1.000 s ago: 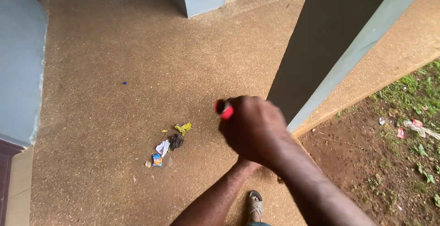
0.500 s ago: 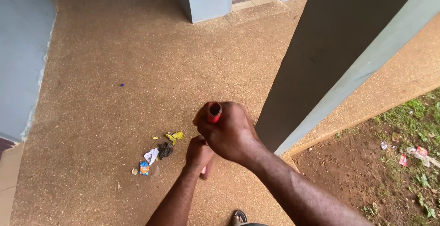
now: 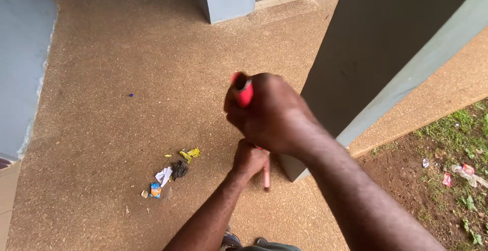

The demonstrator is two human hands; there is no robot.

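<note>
Only packaging around is litter. Down at my 8 o'clock on the gravelly floor (image 3: 127,52) there's a little heap: a crumpled yellow wrapper (image 3: 189,154), a scrunched white wrapper (image 3: 163,175) and a small blue-and-orange sachet (image 3: 155,190), all bunched close around a dark clump (image 3: 179,168). Over at 4 o'clock, on the dirt by the grass, lies a pinkish-red wrapper (image 3: 446,179). No signs or screens.

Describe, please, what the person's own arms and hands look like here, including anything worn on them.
Both forearms are bare: no sleeves reach into view. The right hand and the left hand wear no gloves, and no watch, ring or bracelet shows on the visible parts. The right forearm fills the lower right of the head view, the left looks slimmer beside it. No markings or bandages are visible.
</note>
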